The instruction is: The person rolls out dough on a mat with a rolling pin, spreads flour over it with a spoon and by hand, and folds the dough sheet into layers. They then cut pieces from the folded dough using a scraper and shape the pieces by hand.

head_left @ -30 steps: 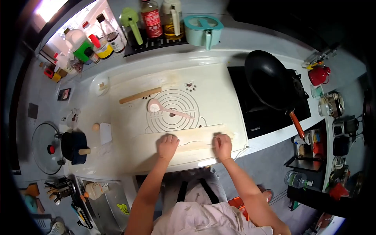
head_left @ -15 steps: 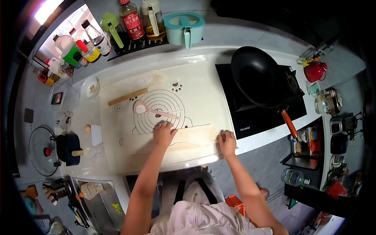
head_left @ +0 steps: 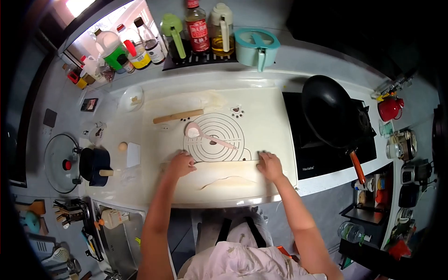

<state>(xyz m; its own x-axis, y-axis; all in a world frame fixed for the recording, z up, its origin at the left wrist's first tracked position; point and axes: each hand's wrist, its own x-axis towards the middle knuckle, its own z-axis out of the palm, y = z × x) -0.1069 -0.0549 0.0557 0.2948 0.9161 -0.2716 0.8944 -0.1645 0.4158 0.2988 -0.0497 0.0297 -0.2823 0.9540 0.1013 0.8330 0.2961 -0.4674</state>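
Bench [head_left: 113, 195]: white. Printed mat [head_left: 268, 114]: upon it. Dough-like sheet [head_left: 226, 169]: along mat's near side; apparently being folded or straightened, next move calling for even handling at both ends. Left hand [head_left: 179, 164], right hand [head_left: 270, 166]: at its far corners; fingers [head_left: 191, 160] partly curled, grip indiscernible.

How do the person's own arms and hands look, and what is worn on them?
The left hand and right hand wear no gloves. Both forearms are bare, with no watch or bracelet visible; the pale top leaves them uncovered.
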